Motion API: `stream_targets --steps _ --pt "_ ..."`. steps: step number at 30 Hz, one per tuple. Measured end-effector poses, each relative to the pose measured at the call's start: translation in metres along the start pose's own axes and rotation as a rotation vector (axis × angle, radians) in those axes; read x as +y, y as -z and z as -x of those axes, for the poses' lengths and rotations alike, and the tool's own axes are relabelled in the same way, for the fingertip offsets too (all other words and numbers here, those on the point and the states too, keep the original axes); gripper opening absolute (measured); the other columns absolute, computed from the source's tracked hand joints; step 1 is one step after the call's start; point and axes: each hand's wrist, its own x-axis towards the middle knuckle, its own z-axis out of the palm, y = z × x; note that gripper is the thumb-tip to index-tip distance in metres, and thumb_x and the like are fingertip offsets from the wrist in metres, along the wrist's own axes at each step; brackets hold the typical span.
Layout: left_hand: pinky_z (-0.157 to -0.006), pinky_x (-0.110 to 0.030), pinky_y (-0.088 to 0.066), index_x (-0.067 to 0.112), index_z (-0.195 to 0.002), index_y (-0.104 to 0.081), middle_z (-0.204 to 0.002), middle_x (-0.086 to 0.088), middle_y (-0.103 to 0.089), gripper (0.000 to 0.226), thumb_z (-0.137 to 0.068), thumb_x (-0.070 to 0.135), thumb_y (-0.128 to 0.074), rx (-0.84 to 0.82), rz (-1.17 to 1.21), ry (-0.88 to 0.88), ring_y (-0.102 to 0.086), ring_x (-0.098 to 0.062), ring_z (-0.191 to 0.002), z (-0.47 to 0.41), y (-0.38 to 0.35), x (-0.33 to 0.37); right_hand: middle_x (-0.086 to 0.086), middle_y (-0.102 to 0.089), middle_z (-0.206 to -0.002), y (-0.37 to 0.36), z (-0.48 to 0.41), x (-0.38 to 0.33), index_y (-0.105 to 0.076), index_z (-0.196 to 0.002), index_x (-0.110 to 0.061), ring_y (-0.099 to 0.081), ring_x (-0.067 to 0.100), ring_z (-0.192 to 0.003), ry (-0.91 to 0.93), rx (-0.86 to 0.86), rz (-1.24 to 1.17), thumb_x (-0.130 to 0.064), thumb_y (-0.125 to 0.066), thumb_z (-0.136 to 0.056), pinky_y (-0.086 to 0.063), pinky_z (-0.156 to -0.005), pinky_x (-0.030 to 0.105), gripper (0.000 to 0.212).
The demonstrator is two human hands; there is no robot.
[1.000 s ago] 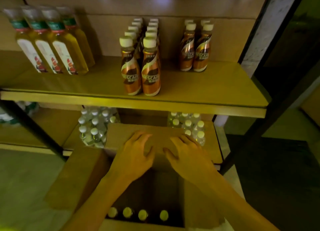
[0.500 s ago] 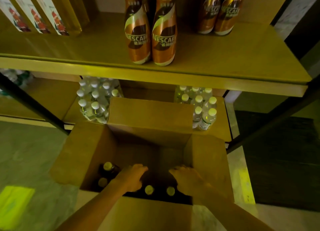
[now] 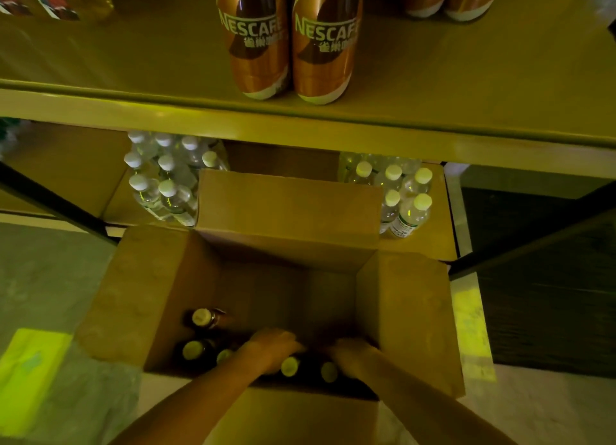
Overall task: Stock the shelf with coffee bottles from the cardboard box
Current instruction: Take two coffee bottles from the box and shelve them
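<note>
Step in hand, as I judge it: lifting bottles (image 3: 201, 317) from the box (image 3: 410, 311), where they stand along the near and left side of the bottom. Best to take one neck per hand just under the cap and draw straight up past the deep walls, then set them on the shelf (image 3: 466, 88) beside the front pair (image 3: 290, 44). Both arms reach down from the near side. The left hand (image 3: 271, 349) and right hand (image 3: 353, 354) sit knuckles-up over the near caps. Whether either grips a bottle I cannot tell: the fingers are lost in shadow.

Matt brown cardboard box (image 3: 140, 298), glossy coffee btls (image 3: 325, 41) w/ shiny wrap, smooth shelf (image 3: 133, 64).
</note>
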Motion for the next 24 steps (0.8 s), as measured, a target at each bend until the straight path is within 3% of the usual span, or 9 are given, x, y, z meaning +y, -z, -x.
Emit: stream_targets --steps 2,5,8,12,15,19,21,22,24 --pt "-0.099 -0.05 -0.047 0.032 -0.143 -0.047 -0.146 -0.008 -0.049 0.051 -0.097 0.009 -0.05 0.006 0.029 -0.004 -0.048 -0.036 -0.132 0.001 0.002 0.0 0.01 -0.035 -0.157 0.002 -0.001 -0.002 -0.031 -0.154 -0.018 -0.035 0.031 -0.142 -0.027 0.044 -0.119 -0.039 -0.033 -0.107 -0.026 -0.115 0.039 0.052" --pt "-0.097 -0.049 -0.049 0.035 -0.137 -0.051 -0.143 -0.007 -0.052 0.048 -0.095 0.011 -0.054 0.017 0.118 -0.017 -0.052 -0.036 -0.128 0.001 0.003 -0.003 0.013 -0.047 -0.15 0.003 -0.004 -0.002 -0.049 -0.145 -0.013 -0.045 0.031 -0.136 -0.031 0.059 -0.204 -0.04 -0.043 -0.104 -0.034 -0.109 0.038 0.049" --pt "-0.094 -0.048 -0.052 0.044 -0.127 -0.053 -0.137 -0.002 -0.058 0.047 -0.089 0.018 -0.062 0.026 0.261 -0.011 -0.057 -0.031 -0.124 0.001 0.001 -0.007 0.012 -0.041 -0.153 0.005 0.003 -0.008 -0.04 -0.15 -0.019 -0.04 0.032 -0.138 0.014 0.005 -0.171 -0.041 -0.035 -0.106 -0.03 -0.114 0.042 0.049" --pt "-0.097 -0.047 -0.051 0.041 -0.127 -0.054 -0.135 -0.001 -0.06 0.049 -0.085 0.02 -0.067 0.075 0.395 0.007 -0.057 -0.028 -0.124 0.004 0.001 -0.009 0.01 -0.046 -0.15 0.011 0.019 -0.01 -0.041 -0.149 -0.024 -0.046 0.032 -0.134 0.06 0.039 -0.194 -0.03 -0.04 -0.105 -0.036 -0.107 0.042 0.044" --pt "-0.099 -0.042 -0.05 0.042 -0.129 -0.055 -0.134 0.004 -0.062 0.057 -0.077 0.025 -0.074 0.189 0.52 0.017 -0.057 -0.021 -0.125 0.016 0.008 -0.012 0.011 -0.052 -0.144 0.025 0.037 -0.007 -0.047 -0.144 -0.019 -0.051 0.031 -0.13 0.082 0.081 -0.22 -0.018 -0.055 -0.098 -0.041 -0.104 0.039 0.046" --pt "-0.101 -0.023 -0.045 0.037 -0.134 -0.059 -0.132 0.014 -0.063 0.066 -0.072 0.032 -0.083 0.424 0.664 0.041 -0.056 -0.005 -0.124 0.052 0.041 -0.01 0.006 -0.056 -0.142 0.058 0.088 -0.008 -0.043 -0.146 -0.022 -0.055 0.023 -0.127 0.126 0.206 -0.338 -0.023 -0.073 -0.088 -0.046 -0.104 0.035 0.065" --pt "-0.099 -0.022 -0.047 0.042 -0.121 -0.065 -0.122 0.022 -0.066 0.056 -0.07 0.032 -0.086 0.555 0.745 0.01 -0.059 0.002 -0.117 0.075 0.063 -0.004 0.017 -0.061 -0.131 0.082 0.132 -0.011 -0.044 -0.147 -0.015 -0.064 0.015 -0.114 0.147 0.291 -0.432 -0.019 -0.069 -0.092 -0.05 -0.098 0.03 0.061" --pt "-0.098 -0.023 -0.049 0.046 -0.112 -0.068 -0.116 0.025 -0.068 0.049 -0.07 0.032 -0.087 0.618 0.81 -0.009 -0.061 0.005 -0.112 0.087 0.074 0.0 0.024 -0.065 -0.116 0.09 0.151 -0.009 -0.047 -0.142 -0.007 -0.069 0.007 -0.096 0.143 0.321 -0.49 -0.012 -0.065 -0.094 -0.051 -0.091 0.023 0.051" --pt "-0.099 -0.026 -0.049 0.051 -0.102 -0.069 -0.111 0.024 -0.068 0.043 -0.069 0.031 -0.088 0.706 0.905 -0.062 -0.062 0.007 -0.108 0.111 0.098 0.011 0.011 -0.068 -0.098 0.102 0.181 -0.005 -0.057 -0.133 -0.011 -0.062 -0.001 -0.075 0.208 0.416 -0.521 -0.014 -0.066 -0.094 -0.053 -0.089 0.024 0.04"
